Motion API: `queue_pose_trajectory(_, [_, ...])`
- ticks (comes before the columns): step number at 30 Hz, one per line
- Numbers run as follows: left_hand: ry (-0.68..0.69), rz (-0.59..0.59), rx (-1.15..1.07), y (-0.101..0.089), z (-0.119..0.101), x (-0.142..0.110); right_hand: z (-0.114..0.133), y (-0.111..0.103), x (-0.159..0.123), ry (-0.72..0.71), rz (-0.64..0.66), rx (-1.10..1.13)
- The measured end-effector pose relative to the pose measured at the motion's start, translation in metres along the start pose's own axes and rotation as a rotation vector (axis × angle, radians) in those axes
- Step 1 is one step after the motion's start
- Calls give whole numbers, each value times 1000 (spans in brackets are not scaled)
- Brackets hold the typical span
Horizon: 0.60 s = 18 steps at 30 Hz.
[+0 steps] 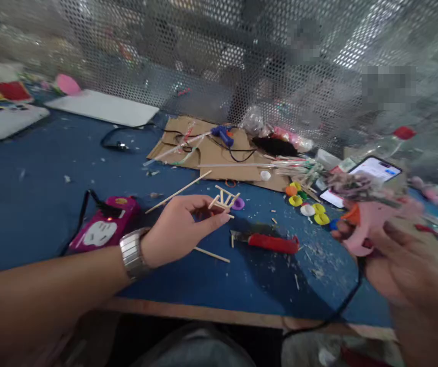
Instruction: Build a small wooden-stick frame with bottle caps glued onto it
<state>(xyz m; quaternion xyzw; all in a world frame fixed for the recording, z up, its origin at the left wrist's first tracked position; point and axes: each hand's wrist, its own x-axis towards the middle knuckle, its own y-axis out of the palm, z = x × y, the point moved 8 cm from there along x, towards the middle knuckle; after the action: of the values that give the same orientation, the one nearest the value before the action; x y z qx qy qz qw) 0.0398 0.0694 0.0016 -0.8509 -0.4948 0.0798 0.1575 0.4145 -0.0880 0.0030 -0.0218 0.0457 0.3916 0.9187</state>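
Note:
My left hand [180, 227], with a metal watch [132, 252] on the wrist, pinches a small frame of glued wooden sticks [224, 200] above the blue table. My right hand [402, 260] is blurred at the right and is wrapped round a pink glue gun [364, 224] with an orange tip, its black cord trailing down over the table edge. A red-handled cutter [270, 242] lies on the table between the two hands. Loose wooden sticks [178, 192] lie beside my left hand.
A pink power strip [104, 229] sits at the left. Cardboard [211, 150] with a blue glue gun [222, 135] lies further back. Coloured bottle caps [306, 204] and a phone [371, 171] lie at the right. A perforated metal screen [203, 61] stands behind, and white boards lie at far left.

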Motion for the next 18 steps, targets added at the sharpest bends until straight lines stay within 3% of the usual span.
queue_pose_trajectory(7, [30, -1, 37, -3, 0, 0, -28, -42, -15, 35, -35, -208])
queue_pose_trajectory(12, [43, 3, 49, -4, 2, 0, -38, -66, -26, 11, -163, -435])
queue_pose_trajectory(18, [65, 4, 19, -3, -1, -2, -34, -74, -39, -60, -230, -783])
